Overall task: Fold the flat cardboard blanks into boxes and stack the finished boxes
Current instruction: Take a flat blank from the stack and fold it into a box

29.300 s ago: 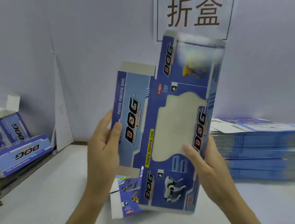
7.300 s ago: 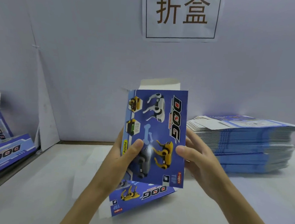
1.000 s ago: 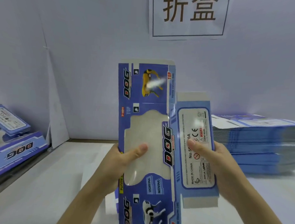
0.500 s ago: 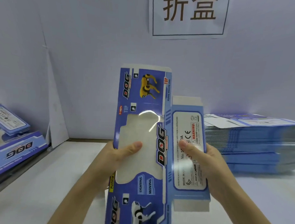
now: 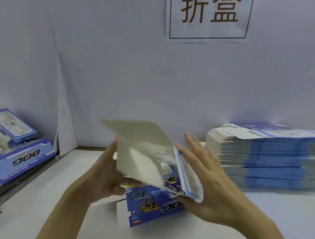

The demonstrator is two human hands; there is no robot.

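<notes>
A tall stack of flat blanks (image 5: pixel 263 156) sits on the white table (image 5: pixel 41 195) at the right, just behind the right hand (image 5: pixel 209 185). At the far left, two finished boxes (image 5: pixel 23 158) lie one on the other at the table's edge. A narrow white board (image 5: pixel 64 126) leans in the corner beside them. A paper sign (image 5: pixel 210 17) with two large dark characters hangs on the pale wall (image 5: pixel 119 63). Another printed piece (image 5: pixel 154 204), blue with toy dogs and the word DOG, lies flat on the table directly under the hands, and the held card hides its upper part.

The cardboard blank (image 5: pixel 141 151) is in the air between the two hands, above the middle of the table. It is thin card, dull grey-white on the unprinted inside and glossy blue outside. It is bent along its creases into an open wedge, with the grey side toward the camera, and motion blur softens its edges. The left hand (image 5: pixel 107 173) grips its left side, with the fingers wrapped under the lower edge. The right hand lies flat against the blue outer panel, fingers straight and spread, thumb beneath the lower corner, pressing rather than clasping.

Half a second ago the blank stood upright, with its printed face and window toward the camera and the right thumb on the label panel. Now it is tipped over and partly folded, and the right hand has spread flat.
</notes>
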